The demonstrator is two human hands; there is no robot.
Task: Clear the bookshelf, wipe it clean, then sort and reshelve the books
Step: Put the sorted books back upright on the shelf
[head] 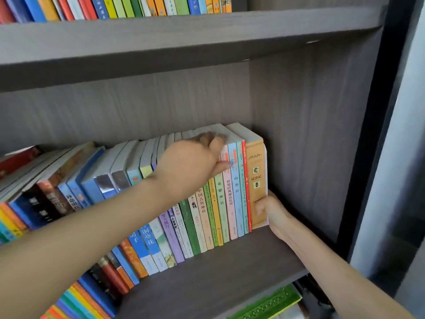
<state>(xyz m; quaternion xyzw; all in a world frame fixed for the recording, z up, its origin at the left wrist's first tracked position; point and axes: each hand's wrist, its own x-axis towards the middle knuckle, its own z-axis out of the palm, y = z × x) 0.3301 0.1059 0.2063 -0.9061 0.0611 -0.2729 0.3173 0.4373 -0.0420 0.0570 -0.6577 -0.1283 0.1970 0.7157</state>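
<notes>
- Fingers (210, 139) of the left hand (188, 162) curl over the tops of the books (220, 203) at centre frame, thumb on the spines, apparently to tip a batch outward.
- At centre right, the right hand (273, 210) pinches the tan book (256, 180), thumb on its spine, bracing the row's end.
- The books stand on the middle shelf (230, 272), not yet cleared.

The right hand (273, 210) is having its fingers hidden behind the tan book (256, 180), while the left hand (190, 162) is having its fingertips blurred atop the row of books (213, 215). The upper books (115, 6) are being cut off by the top edge.
</notes>
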